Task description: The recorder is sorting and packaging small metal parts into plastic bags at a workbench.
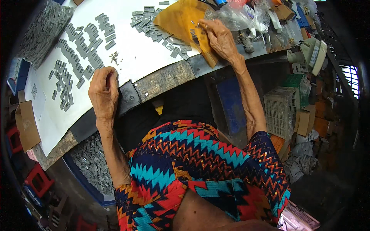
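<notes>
My left hand (103, 92) rests at the near edge of the white table sheet (133, 63), fingers curled together. Whatever its fingertips may hold is hidden. Just beyond it lies a scatter of tiny brownish bits (115, 57). Small grey rectangular pieces (79, 48) lie in slanting rows to its left. My right hand (221, 40) is over an amber translucent sheet (175, 19), its thumb and index finger drawn together beside several tiny metal parts (194, 32). I cannot make out what is in that pinch. A loose pile of grey pieces (148, 25) lies left of the amber sheet, some partly under it.
A clear bag of grey pieces (46, 29) stands at the far left. Plastic bags (239, 17) and clutter crowd the table's right end. Below the table's left edge is a blue bin (79, 175) of grey pieces. Crates (280, 111) and cartons stack on the right.
</notes>
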Action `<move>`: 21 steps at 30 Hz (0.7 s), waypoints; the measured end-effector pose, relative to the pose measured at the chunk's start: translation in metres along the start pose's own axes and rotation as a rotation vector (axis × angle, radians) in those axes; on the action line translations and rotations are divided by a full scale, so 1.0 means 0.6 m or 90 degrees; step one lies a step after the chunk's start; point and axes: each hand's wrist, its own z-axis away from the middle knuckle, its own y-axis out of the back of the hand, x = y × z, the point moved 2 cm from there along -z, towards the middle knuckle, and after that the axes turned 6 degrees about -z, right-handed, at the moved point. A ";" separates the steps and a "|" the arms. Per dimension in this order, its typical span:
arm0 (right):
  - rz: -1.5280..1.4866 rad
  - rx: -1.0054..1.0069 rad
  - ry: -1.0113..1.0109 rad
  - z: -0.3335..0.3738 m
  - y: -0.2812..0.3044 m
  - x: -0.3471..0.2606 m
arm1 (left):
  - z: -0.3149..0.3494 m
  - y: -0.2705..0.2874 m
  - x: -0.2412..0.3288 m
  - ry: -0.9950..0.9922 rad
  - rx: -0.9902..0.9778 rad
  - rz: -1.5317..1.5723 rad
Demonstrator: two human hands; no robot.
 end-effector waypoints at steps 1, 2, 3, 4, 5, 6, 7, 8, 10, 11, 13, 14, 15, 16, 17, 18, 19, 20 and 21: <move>-0.042 0.051 0.016 -0.001 -0.001 -0.004 | 0.001 0.005 0.001 -0.006 0.008 -0.010; -0.038 0.052 0.012 0.003 0.003 -0.004 | 0.000 0.001 0.000 -0.017 0.009 -0.012; -0.020 0.024 0.001 0.008 0.006 -0.005 | 0.000 -0.003 -0.002 -0.019 0.006 -0.009; -0.002 -0.005 -0.010 0.012 0.007 -0.007 | 0.000 -0.007 -0.005 -0.007 -0.001 -0.002; -0.001 -0.004 -0.012 0.015 0.010 -0.013 | 0.000 -0.006 -0.004 0.006 -0.007 0.002; 0.000 -0.014 -0.006 0.017 0.010 -0.021 | -0.001 -0.005 -0.002 0.004 -0.008 0.003; 0.002 -0.025 0.000 0.019 0.011 -0.026 | -0.002 -0.004 0.001 0.006 -0.011 -0.001; 0.001 -0.024 -0.001 0.019 0.011 -0.029 | -0.002 -0.003 0.001 0.009 -0.012 -0.006; 0.056 -0.066 -0.001 0.021 0.011 -0.033 | -0.003 -0.003 -0.004 -0.014 -0.012 -0.024; 0.058 -0.064 -0.004 0.023 0.012 -0.029 | -0.004 -0.006 -0.006 -0.038 -0.012 -0.039; 0.076 -0.016 -0.009 0.029 0.021 -0.019 | -0.007 -0.013 -0.004 -0.041 -0.020 -0.019; 0.062 -0.018 -0.001 0.025 0.008 -0.019 | -0.001 -0.009 -0.011 -0.027 -0.016 -0.022; 0.024 -0.018 0.021 0.021 -0.005 -0.021 | 0.004 -0.005 -0.018 -0.020 -0.011 -0.035; -0.016 -0.018 0.042 0.018 -0.019 -0.022 | 0.010 -0.001 -0.024 -0.019 0.002 -0.060; -0.006 -0.016 0.035 0.021 -0.007 -0.025 | 0.006 -0.005 -0.019 -0.033 0.006 -0.061; 0.011 -0.030 0.035 0.024 0.003 -0.029 | 0.003 -0.006 -0.012 -0.038 0.002 -0.053; 0.026 -0.044 0.036 0.026 0.011 -0.031 | -0.001 -0.005 -0.005 -0.008 -0.011 -0.031; 0.032 -0.044 0.032 0.029 0.018 -0.031 | -0.003 -0.005 -0.001 0.022 -0.023 -0.010; 0.027 -0.035 0.022 0.030 0.019 -0.028 | -0.003 -0.006 -0.002 0.021 -0.023 -0.012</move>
